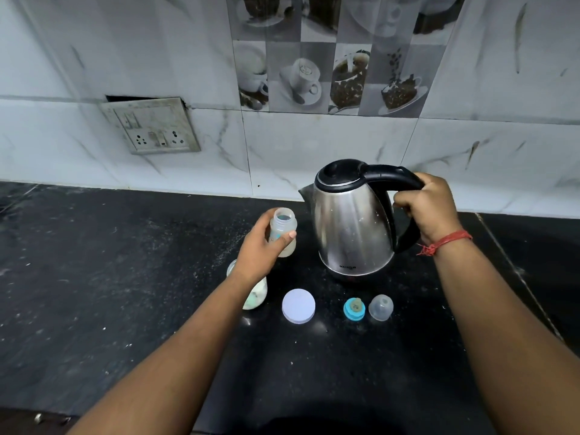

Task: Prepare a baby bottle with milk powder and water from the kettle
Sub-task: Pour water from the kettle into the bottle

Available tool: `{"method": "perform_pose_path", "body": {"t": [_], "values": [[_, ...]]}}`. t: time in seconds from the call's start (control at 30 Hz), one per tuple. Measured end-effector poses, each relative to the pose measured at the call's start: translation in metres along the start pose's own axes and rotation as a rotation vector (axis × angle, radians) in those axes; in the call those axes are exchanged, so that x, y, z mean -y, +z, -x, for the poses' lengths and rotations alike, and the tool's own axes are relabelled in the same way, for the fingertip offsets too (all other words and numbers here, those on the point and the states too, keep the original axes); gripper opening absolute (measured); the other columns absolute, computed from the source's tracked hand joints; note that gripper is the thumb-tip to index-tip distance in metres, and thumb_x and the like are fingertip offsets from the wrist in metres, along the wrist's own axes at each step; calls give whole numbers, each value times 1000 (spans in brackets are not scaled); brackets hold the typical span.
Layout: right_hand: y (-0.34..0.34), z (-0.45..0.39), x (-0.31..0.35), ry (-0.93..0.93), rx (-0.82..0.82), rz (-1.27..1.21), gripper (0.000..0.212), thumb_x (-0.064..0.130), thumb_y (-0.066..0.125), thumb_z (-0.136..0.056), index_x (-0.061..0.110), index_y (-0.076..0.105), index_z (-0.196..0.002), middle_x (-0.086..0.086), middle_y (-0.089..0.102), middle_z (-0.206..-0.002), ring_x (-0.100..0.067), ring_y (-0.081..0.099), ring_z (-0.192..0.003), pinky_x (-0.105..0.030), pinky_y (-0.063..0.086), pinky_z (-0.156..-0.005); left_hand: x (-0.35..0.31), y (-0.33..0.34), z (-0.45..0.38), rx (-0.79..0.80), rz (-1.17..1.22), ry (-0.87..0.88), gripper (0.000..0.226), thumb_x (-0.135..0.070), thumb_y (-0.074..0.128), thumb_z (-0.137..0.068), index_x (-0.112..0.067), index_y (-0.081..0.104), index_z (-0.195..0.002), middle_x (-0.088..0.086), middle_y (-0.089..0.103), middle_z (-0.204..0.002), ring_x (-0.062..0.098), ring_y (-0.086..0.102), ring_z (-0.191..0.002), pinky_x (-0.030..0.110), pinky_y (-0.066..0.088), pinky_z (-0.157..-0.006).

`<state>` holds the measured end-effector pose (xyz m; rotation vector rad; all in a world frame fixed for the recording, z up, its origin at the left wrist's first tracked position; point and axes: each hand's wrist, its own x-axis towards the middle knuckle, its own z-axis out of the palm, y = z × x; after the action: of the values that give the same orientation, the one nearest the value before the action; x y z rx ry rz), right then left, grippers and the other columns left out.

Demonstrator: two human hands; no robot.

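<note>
Small dark brand mark printed low on the steel body of the kettle (pixel 353 227), just above its base; letters too small and blurred to read. Blue printed marking on the side of the baby bottle (pixel 283 232), partly covered by fingers, not legible. Faint emblem on the foam of a coffee cup pictured on the wall tile (pixel 304 77), no readable word. No other text, numbers or signs legible.

Black counter (pixel 125 277) carries kettle (pixel 351 227), jar (pixel 255 296), white lid (pixel 298 306), teat ring (pixel 354 309), clear cap (pixel 381 307).
</note>
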<state>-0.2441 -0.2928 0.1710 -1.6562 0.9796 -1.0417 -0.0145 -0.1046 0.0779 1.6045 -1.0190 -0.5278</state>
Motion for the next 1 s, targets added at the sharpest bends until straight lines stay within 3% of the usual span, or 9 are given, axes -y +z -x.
{"method": "perform_pose_path", "body": {"t": [0.07, 0.17, 0.33, 0.57, 0.77, 1.0], "values": [[7, -1, -10, 24, -28, -23, 19, 6, 63, -49, 12, 64, -67, 12, 47, -47, -9, 42, -43, -16, 32, -43, 1, -2, 1, -7, 5, 0, 43, -25, 74, -96, -28, 59, -136, -18, 68, -121, -5, 62, -109, 26, 50, -99], [20, -1, -25, 57, -60, -53, 24, 7, 64, -50, 26, 69, -62, 14, 51, -47, -5, 45, -43, -15, 35, -43, 3, -3, 4, -4, 2, -1, 46, -26, 74, -96, -28, 58, -139, -16, 66, -128, 1, 61, -117, 32, 50, -105], [43, -8, -54, 127, -86, -40, 24, 8, 68, -53, 22, 71, -73, 7, 58, -56, -16, 53, -55, -31, 44, -55, 4, -1, 7, 3, 19, -9, 47, -27, 75, -95, -29, 58, -138, -18, 66, -127, 0, 62, -116, 37, 52, -106], [64, -12, -81, 196, -81, -41, 26, 14, 70, -57, 29, 73, -79, 5, 65, -61, -16, 60, -59, -36, 51, -61, 3, 7, 4, 13, 53, 19, 44, -24, 76, -94, -29, 60, -135, -19, 67, -125, 4, 63, -117, 33, 51, -106], [72, -9, -93, 194, -58, -70, 28, 11, 67, -59, 31, 74, -78, 8, 67, -63, -12, 63, -62, -32, 53, -63, 4, 13, 1, 26, 65, 25, 43, -24, 76, -94, -44, 58, -127, -24, 67, -122, 2, 64, -114, 27, 52, -100], [68, -6, -103, 199, -31, -112, 30, 8, 66, -62, 31, 75, -79, 10, 65, -61, -6, 61, -58, -23, 50, -55, 10, 12, -2, 47, 91, 21, 45, -24, 76, -94, -31, 59, -134, -19, 68, -124, 5, 64, -117, 27, 51, -102]]}}
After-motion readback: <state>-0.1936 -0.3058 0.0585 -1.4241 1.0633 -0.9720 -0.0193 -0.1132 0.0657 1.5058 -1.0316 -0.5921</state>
